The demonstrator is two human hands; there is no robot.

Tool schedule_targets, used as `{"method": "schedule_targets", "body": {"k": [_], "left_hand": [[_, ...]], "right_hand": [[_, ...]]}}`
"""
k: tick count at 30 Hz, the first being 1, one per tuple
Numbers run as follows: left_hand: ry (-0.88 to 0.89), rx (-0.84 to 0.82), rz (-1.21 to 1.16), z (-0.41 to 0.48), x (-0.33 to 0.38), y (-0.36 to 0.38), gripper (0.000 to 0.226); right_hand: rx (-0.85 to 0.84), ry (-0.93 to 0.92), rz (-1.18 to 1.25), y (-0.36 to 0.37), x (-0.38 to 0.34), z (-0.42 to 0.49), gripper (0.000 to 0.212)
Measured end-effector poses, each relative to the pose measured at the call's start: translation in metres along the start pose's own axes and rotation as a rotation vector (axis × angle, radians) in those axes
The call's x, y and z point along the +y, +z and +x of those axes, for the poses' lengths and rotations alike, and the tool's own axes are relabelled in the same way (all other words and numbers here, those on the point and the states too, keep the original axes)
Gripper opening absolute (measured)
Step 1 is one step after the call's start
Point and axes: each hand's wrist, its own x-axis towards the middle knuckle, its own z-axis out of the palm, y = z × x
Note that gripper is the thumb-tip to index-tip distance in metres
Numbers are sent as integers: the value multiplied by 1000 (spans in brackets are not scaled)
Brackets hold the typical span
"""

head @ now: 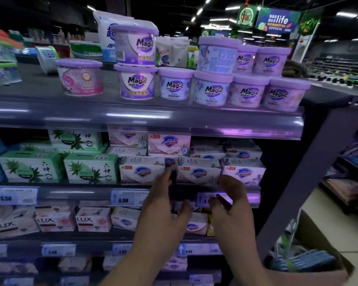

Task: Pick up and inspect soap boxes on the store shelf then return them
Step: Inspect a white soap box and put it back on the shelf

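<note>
Basically both hands were up at lower centre of the frame, empty: left hand (163, 211) with fingers spread wide, right hand (228, 205) loosely curled, neither holding anything. Just behind them, centre frame, sat the Safeguard soap box (197, 172), between its neighbours in a tight row on the shelf edge (91, 191). Risk, as I judged it: pulling that box could drag an adjacent box (142, 171) off, or topple the stacked ones behind. Further up, purple Magic tubs (136, 81) looked out of reach.
</note>
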Motion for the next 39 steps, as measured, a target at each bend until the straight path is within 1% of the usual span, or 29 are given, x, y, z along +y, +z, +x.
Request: {"method": "schedule_targets", "body": {"k": [4, 6, 9, 11, 13, 16, 18, 22, 25, 27, 30, 31, 33, 35, 36, 39], "left_hand": [[-35, 33, -23, 4, -1, 16, 77], [-37, 38, -55, 4, 3, 20, 74], [7, 112, -120, 3, 9, 18, 68], [32, 164, -167, 3, 14, 14, 64], [44, 181, -203, 3, 17, 10, 60], [42, 163, -257, 1, 17, 0, 60], [35, 138, -292, -2, 17, -7, 57], [-18, 106, -424, -14, 18, -12, 58], [3, 116, -472, -20, 21, -14, 61], [15, 100, -537, -21, 21, -16, 63], [35, 59, -572, -24, 25, -17, 64], [40, 54, -582, -25, 25, -18, 62], [27, 70, -603, -27, 27, -19, 50], [-51, 100, -620, -28, 29, -22, 37], [-107, 99, -666, -29, 30, -21, 32], [-245, 46, -830, -30, 36, -21, 20]], "right_hand": [[-74, -9, 36, -6, 3, 4, 56], [-84, -22, 48, -10, 1, 6, 64], [-91, -99, 12, -20, -4, 5, 76], [-103, -148, 28, -25, -6, 5, 78], [-115, -183, 61, -30, -9, 5, 77], [-116, -261, 118, -39, -12, 4, 71], [-133, -283, 167, -47, -11, 5, 68], [-212, -239, 312, -57, -8, 2, 63], [-247, -219, 393, -61, -7, -4, 59], [-263, -202, 414, -61, -7, -8, 58], [-277, -201, 404, -63, -9, -12, 62], [-282, -206, 406, -64, -10, -14, 63], [-294, -215, 427, -67, -14, -17, 56], [-292, -211, 433, -69, -19, -21, 46], [-280, -212, 418, -69, -21, -24, 45], [-238, -239, 364, -68, -29, -30, 40]]}}
